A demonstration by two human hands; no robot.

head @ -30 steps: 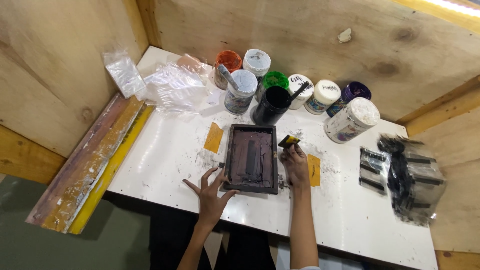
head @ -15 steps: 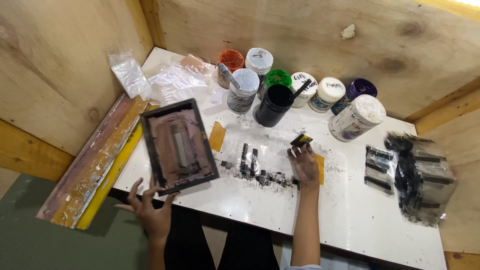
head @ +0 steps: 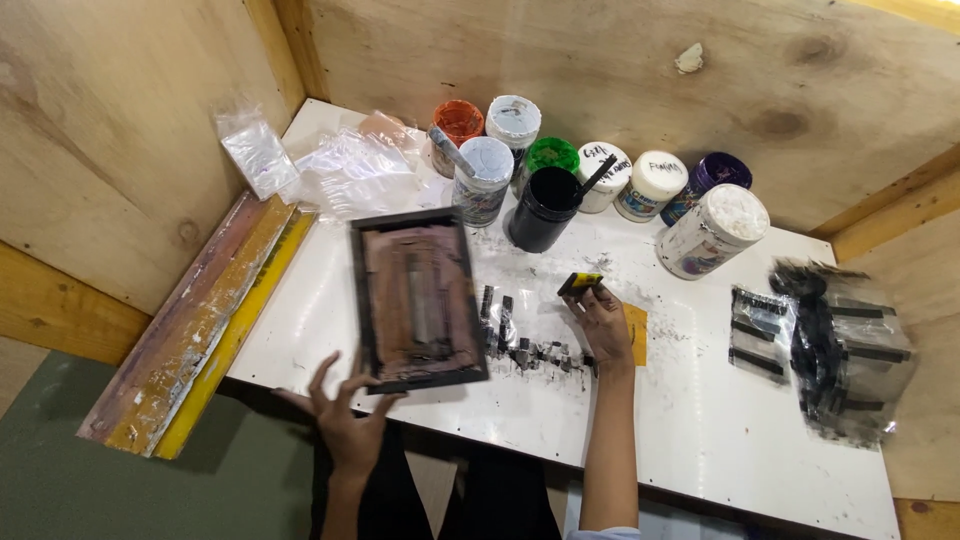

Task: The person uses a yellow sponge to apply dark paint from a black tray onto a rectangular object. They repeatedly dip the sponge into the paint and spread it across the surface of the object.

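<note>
While the left hand's (head: 345, 425) spread fingertips (head: 352, 368) pinch only the near edge of the dark printing frame (head: 418, 298), lifted tilted above the white table (head: 700, 440), and the right hand (head: 603, 322) grips a small yellow squeegee (head: 580, 284), the frame could slip onto the inky printed strips (head: 520, 340), smearing them.

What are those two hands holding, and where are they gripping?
The left hand holds the dark screen frame by its near bottom edge. The right hand pinches a small yellow-and-black squeegee at its lower end.
</note>
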